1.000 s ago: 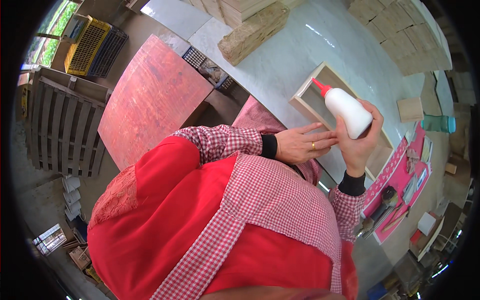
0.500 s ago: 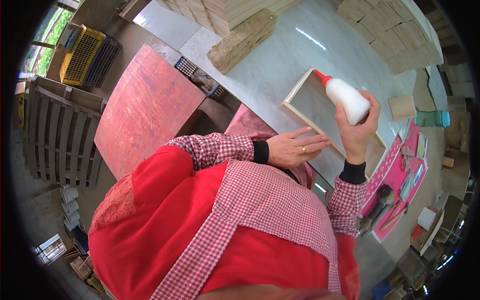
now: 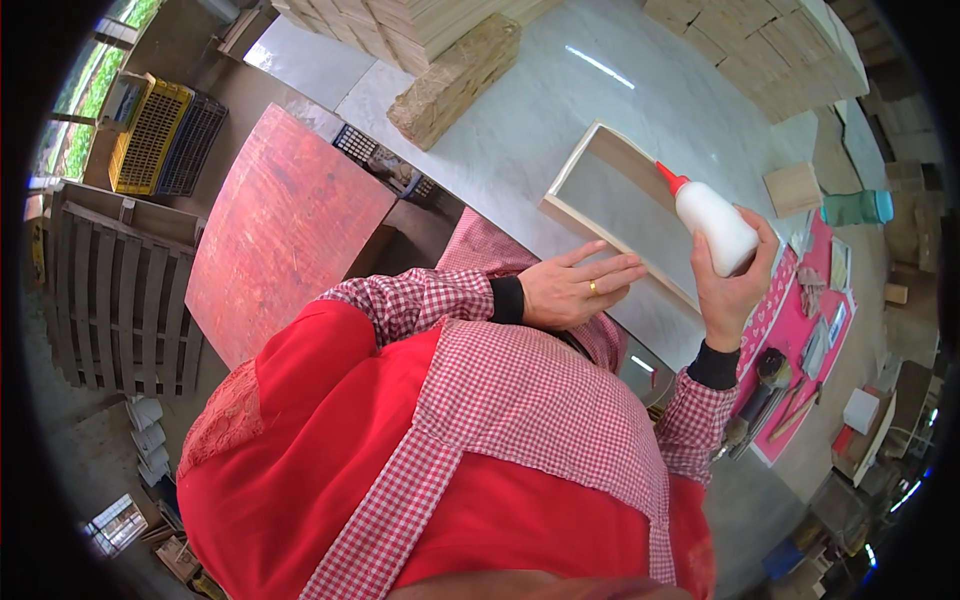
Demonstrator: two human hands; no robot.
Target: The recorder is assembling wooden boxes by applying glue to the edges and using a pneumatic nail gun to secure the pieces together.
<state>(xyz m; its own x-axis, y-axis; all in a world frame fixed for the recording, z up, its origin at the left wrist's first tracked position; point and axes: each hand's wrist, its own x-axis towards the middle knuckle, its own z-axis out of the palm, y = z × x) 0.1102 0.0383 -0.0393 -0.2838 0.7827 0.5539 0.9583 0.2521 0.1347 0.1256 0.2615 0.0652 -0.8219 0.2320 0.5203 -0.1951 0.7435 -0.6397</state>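
My right hand (image 3: 735, 275) is wrapped round a white squeeze glue bottle (image 3: 716, 228) with a red pointed nozzle. The bottle is tilted, its nozzle pointing up and left over the far long side of a shallow wooden frame (image 3: 620, 240). That frame lies on the pale, glossy tabletop (image 3: 520, 150), and its right end is hidden behind my right hand. My left hand (image 3: 575, 287) is held flat with fingers stretched out at the frame's near side; whether it touches the wood I cannot tell. A ring shows on one finger.
A rough wooden block (image 3: 455, 82) and stacked boards (image 3: 400, 25) stand at the back. More stacked wood (image 3: 770, 50) sits back right, near a small wooden piece (image 3: 793, 190) and a teal jar (image 3: 857, 207). Tools lie on a pink mat (image 3: 790, 370). A reddish board (image 3: 285, 230) is at left.
The glue bottle and my right hand have shifted right and slightly down, the nozzle moving from the frame's far left corner along its far side. My left hand stays flat.
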